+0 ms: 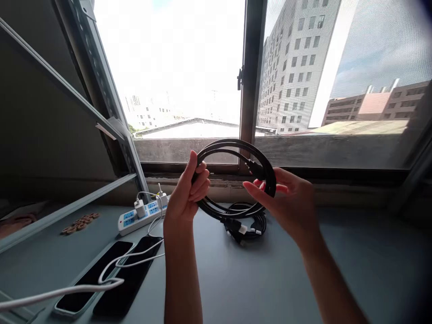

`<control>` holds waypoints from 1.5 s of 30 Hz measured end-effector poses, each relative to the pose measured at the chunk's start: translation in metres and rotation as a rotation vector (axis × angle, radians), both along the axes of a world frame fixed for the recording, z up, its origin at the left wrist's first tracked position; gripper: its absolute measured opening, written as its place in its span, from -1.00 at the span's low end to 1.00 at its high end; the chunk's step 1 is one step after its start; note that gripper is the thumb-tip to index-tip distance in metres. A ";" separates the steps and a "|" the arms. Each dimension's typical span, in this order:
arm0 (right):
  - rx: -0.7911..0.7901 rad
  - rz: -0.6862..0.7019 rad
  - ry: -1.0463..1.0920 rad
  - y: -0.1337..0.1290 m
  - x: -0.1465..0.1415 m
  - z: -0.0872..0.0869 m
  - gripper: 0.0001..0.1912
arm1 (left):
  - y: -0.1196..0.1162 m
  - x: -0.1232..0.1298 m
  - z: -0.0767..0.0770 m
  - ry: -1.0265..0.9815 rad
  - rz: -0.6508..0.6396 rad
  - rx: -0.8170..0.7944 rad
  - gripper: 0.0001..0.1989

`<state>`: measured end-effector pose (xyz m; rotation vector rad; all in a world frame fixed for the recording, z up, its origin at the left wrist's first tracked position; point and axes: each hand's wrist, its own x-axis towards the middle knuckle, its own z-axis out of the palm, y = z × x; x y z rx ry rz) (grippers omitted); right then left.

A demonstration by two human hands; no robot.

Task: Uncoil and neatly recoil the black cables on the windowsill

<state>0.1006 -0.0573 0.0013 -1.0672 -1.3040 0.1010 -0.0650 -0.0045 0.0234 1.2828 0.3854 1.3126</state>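
Observation:
A black cable (236,143) wound into a loose ring is held up above the desk. My left hand (189,189) is closed round the ring's left side, thumb pointing up. At the right side, my right hand (286,198) has the coil between its thumb and fingers, with a loose grip and the fingers partly hidden behind the cable. A black plug (256,170) shows inside the ring near my right fingers. Below, a second coiled black cable (259,225) lies on the desk; near it is a black connector (232,225) with a pale end, its cable unclear.
On the grey desk (222,279), a white power strip (141,218) with chargers stands at left. Two dark phones (131,279) lie in front, crossed by white charging cords (67,291). Small brown pieces (80,223) lie farther left. A metal frame (114,90) and a window stand behind.

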 end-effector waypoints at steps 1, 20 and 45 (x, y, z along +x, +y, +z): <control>0.018 -0.025 0.016 0.003 0.002 -0.001 -0.71 | -0.001 0.000 0.000 -0.006 -0.012 0.012 -0.54; 0.106 0.234 0.226 0.005 0.008 0.001 -0.81 | 0.011 0.042 -0.014 -0.231 0.352 0.222 -0.48; 0.251 -0.125 -0.157 -0.004 0.021 0.000 -0.36 | 0.006 0.040 -0.012 -0.092 0.175 -0.077 -0.46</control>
